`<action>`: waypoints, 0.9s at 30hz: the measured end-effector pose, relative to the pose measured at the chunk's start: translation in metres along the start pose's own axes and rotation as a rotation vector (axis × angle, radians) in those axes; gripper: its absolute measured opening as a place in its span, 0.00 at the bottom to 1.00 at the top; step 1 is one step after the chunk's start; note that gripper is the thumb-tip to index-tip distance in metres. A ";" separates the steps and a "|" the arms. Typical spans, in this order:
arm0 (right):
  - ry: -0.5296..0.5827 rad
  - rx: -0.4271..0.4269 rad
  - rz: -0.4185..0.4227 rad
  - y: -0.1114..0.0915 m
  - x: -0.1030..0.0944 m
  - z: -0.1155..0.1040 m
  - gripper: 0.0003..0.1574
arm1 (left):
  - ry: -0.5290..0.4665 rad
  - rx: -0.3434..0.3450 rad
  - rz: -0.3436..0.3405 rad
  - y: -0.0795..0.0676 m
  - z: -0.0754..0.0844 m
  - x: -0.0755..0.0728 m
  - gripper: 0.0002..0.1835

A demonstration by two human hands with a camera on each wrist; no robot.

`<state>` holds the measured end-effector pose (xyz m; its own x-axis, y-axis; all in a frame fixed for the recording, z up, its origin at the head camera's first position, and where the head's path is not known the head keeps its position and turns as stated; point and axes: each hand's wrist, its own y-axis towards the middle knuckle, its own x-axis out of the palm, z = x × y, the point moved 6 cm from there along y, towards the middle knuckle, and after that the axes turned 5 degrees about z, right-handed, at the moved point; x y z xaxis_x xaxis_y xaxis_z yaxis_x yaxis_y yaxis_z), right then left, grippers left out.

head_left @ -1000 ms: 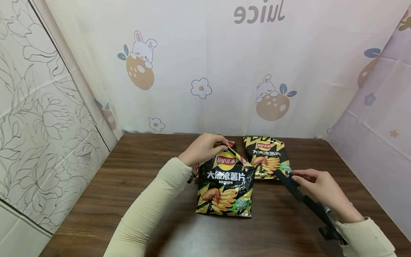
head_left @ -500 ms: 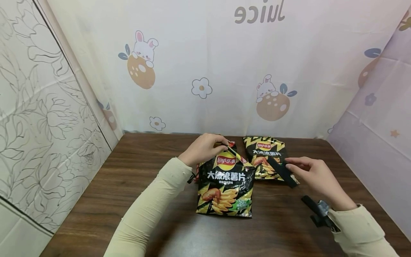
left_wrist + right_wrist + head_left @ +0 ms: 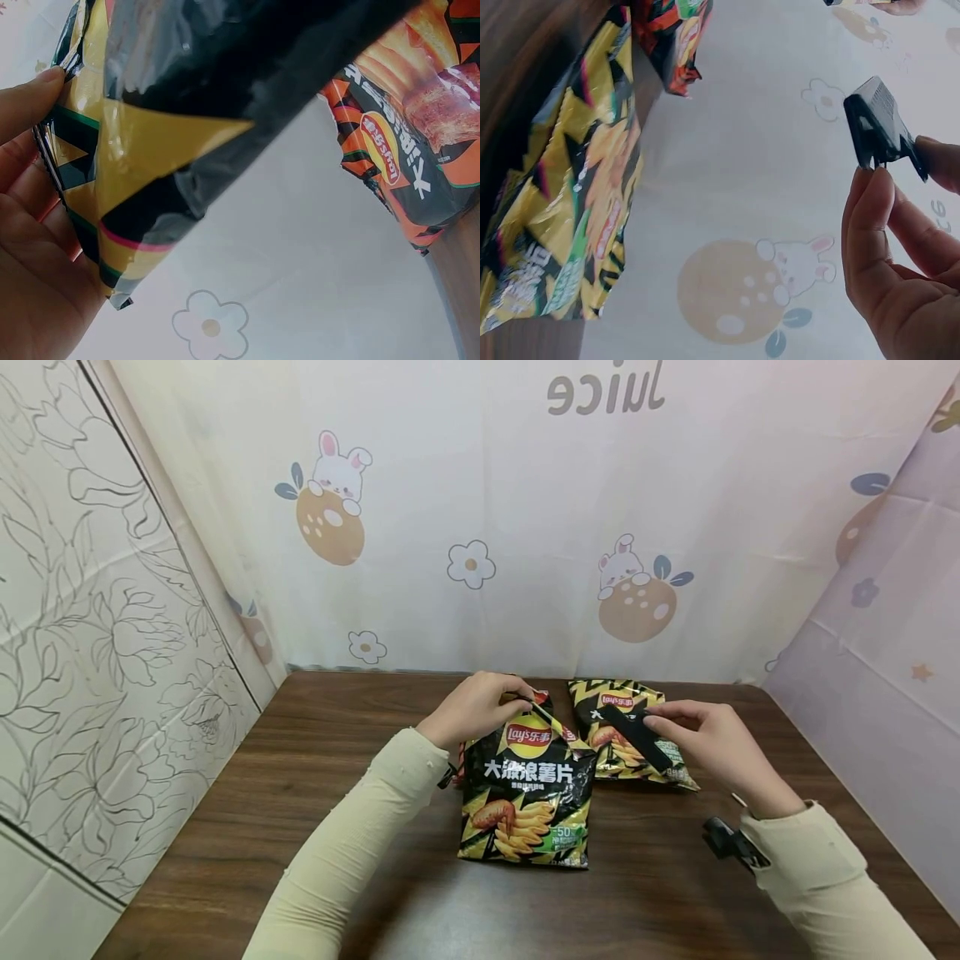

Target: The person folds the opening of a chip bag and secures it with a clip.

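My left hand (image 3: 476, 706) pinches the folded-over top corner of a black and yellow Lay's chip bag (image 3: 521, 806), which stands upright with its front toward me. In the left wrist view, the thumb and fingers (image 3: 34, 101) grip its crimped edge. My right hand (image 3: 716, 747) pinches a long black bag clip (image 3: 637, 739) by its lever, between thumb and fingertips. In the right wrist view, the bag clip (image 3: 877, 120) is held up in the air. Behind it in the head view, a second black and yellow chip bag (image 3: 592, 693) lies on the table.
An orange-red chip bag (image 3: 420, 112) stands behind the held bag, mostly hidden in the head view. The brown wood table (image 3: 337, 760) ends at a printed curtain (image 3: 480, 510) at the back. Panels rise on both sides.
My right hand has moved up and left with the bag clip, from the table's right side to over the second chip bag. The left hand and its bag have stayed still.
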<state>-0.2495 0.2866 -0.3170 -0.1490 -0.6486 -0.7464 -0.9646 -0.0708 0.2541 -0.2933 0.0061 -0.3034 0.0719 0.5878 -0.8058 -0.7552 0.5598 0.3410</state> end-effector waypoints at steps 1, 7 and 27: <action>0.008 -0.005 -0.001 0.002 0.001 -0.002 0.28 | -0.001 0.000 -0.001 0.000 0.000 0.000 0.12; 0.045 -0.039 -0.018 0.010 0.009 -0.016 0.27 | 0.000 0.005 -0.004 0.001 -0.002 -0.001 0.11; 0.092 -0.022 -0.093 0.027 0.030 -0.043 0.30 | 0.000 0.014 -0.014 0.003 -0.008 -0.006 0.12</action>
<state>-0.2705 0.2327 -0.3065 -0.0376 -0.7053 -0.7080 -0.9681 -0.1498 0.2006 -0.3015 0.0000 -0.3017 0.0829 0.5798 -0.8105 -0.7452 0.5761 0.3359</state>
